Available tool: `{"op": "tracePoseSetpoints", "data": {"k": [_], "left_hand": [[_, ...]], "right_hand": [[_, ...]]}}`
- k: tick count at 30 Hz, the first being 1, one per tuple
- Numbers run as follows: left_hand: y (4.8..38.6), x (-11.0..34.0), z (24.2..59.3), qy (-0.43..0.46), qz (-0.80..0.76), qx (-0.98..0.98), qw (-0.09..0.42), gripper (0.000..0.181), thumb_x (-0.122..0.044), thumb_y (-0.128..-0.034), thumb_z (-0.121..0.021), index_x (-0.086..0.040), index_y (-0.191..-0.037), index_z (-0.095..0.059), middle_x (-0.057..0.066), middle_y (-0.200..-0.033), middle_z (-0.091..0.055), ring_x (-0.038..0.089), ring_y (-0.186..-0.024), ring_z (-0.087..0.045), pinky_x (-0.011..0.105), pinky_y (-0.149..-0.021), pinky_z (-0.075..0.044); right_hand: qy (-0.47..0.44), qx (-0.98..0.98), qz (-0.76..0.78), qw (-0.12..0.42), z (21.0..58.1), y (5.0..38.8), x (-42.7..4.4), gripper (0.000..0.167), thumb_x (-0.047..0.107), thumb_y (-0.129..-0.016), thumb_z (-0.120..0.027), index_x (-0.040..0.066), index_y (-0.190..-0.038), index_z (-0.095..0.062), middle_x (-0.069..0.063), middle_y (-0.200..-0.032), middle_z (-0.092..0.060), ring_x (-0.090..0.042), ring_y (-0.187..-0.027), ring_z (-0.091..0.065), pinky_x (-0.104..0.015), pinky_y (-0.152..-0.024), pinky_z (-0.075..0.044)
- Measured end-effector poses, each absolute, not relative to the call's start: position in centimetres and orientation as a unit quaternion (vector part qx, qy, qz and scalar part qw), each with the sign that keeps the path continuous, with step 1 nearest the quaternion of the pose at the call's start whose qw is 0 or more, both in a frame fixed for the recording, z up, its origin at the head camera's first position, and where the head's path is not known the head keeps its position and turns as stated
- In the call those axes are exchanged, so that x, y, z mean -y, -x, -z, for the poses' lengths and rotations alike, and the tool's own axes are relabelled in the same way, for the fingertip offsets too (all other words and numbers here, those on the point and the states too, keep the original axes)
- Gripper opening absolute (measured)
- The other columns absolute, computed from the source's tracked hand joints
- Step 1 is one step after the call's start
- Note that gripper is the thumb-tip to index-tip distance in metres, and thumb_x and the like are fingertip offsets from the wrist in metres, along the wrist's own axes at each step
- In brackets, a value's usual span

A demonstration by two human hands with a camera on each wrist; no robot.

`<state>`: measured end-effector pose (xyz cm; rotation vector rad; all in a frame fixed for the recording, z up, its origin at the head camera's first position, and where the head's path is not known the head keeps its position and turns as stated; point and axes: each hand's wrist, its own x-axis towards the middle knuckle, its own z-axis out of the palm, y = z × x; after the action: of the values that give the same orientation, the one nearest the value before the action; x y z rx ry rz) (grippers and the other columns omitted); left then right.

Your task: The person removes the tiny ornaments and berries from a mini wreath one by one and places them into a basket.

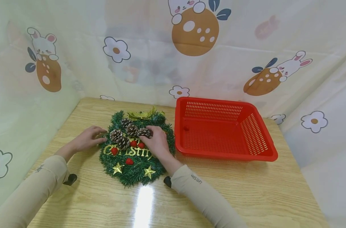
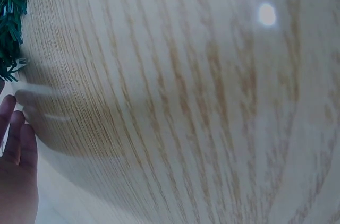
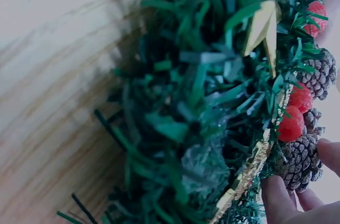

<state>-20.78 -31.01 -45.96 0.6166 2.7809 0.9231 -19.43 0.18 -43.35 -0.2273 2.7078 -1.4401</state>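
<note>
Pale curtains [image 1: 84, 47] printed with three rabbits and several flowers hang behind a wood-grain table [image 1: 247, 196]. On it are one red basket [image 1: 227, 155] and, just left of that, one green wreath [image 1: 133, 175] lying flat. From the head, the wreath shows five pinecones in its upper half, at least four red berries [image 1: 129, 161], two gold stars [image 1: 117, 168], one gold bow [image 1: 141, 114] at the far edge and a line of gold lettering [image 1: 130, 151], partly covered.

One of the five, the rightmost pinecone [image 1: 144, 132], is in the right hand [image 1: 156, 141], thumb and fingers pinching it from either side; it sits at the end of the cluster, over the wreath. The right wrist view shows this pinch up close, and the lettering nearly edge-on; only three pinecones, three berries and one star appear there.

The left hand [image 1: 89, 138] has its fingers loosely extended at the wreath's left edge, holding nothing. Its wrist view shows mostly bare table with a round bright reflection, plus the fingers beside a strip of greenery; whether they touch it, I cannot tell. Basket and curtain pattern show only from the head.
</note>
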Motion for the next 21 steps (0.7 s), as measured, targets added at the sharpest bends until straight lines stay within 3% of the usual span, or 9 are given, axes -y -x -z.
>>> {"op": "tracePoseSetpoints", "data": {"k": [21], "left_hand": [[20.8,31.1,46.1,-0.204,-0.307,-0.927,0.071,0.045,-0.021,-0.0975,-0.062,0.008,-0.130,-0.054,0.031,-0.131,-0.048,0.048,-0.121,-0.043,0.065,-0.100,-0.035]], "right_hand": [[0.091,-0.858,0.503,0.044,41.2,18.3,0.3,0.050,0.025,-0.090,-0.073,0.013,-0.136,-0.058,-0.008,-0.137,-0.051,-0.030,-0.113,-0.061,-0.038,-0.089,-0.054]]}}
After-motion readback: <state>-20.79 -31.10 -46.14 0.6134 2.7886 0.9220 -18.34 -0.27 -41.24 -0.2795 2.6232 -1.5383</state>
